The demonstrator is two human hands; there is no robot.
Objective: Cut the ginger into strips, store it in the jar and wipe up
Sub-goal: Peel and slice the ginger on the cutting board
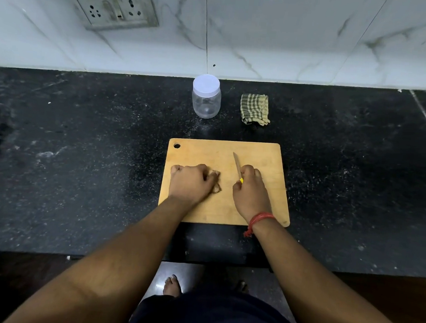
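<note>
On the wooden cutting board (258,159), left of centre, the ginger (216,184) is lying mostly hidden under the left hand (192,182), whose curled grip is pressing it down; only a knobbly brown edge is showing. Judged as a piece: light, firm and fibrous, irregular, likely to rock or roll, so it is best pinned on its flattest side with fingertips tucked back from the cut line. The right hand (251,190) is closing its grip round the yellow handle of a small knife (237,166), blade pointing away toward the wall and standing just beside the ginger, apart from it. No strips are showing yet, so cutting appears to be only starting. Bare board is lying open to the right and beyond the hands; its near edge is sitting close to the table (78,176) front, leaving little room there. Further back, well apart from the board, a clear plastic jar (206,102) is standing upright with its white lid on, and a folded checked cloth (254,109) is lying near it on the right. Dark table is stretching clear on both sides.
</note>
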